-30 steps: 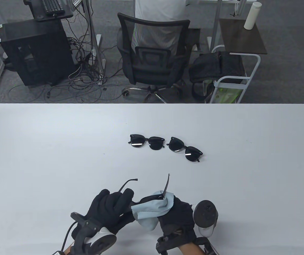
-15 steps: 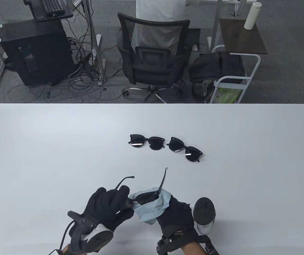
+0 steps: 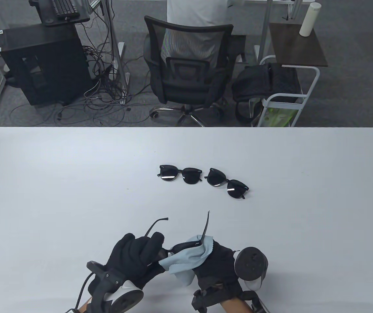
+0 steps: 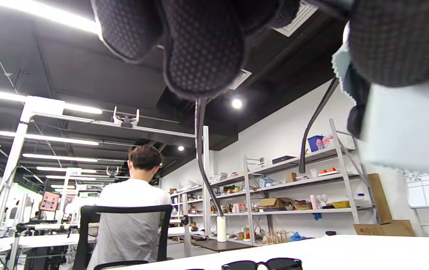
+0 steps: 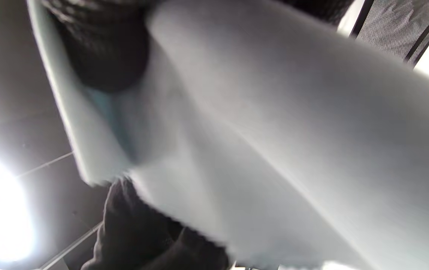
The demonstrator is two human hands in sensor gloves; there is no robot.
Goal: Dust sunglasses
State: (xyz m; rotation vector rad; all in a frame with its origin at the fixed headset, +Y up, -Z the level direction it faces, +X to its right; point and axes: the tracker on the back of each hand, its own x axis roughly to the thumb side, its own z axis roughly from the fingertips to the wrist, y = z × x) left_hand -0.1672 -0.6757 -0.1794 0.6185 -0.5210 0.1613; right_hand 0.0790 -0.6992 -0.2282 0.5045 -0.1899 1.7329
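My left hand grips the left end of a black pair of sunglasses held above the near table edge, its temple arms pointing away from me. My right hand holds a light blue cloth against the right lens. In the left wrist view my fingers hang at the top, both temple arms run down, and the cloth is at right. The right wrist view is filled by the blurred cloth.
Two more black sunglasses lie mid-table, one on the left and one on the right. The white table spreads around them. Beyond its far edge stand an office chair, a computer tower and a white cart.
Both hands and the held sunglasses shifted slightly toward me and to the right. The cloth slid along the right lens, now hanging more below the frame.
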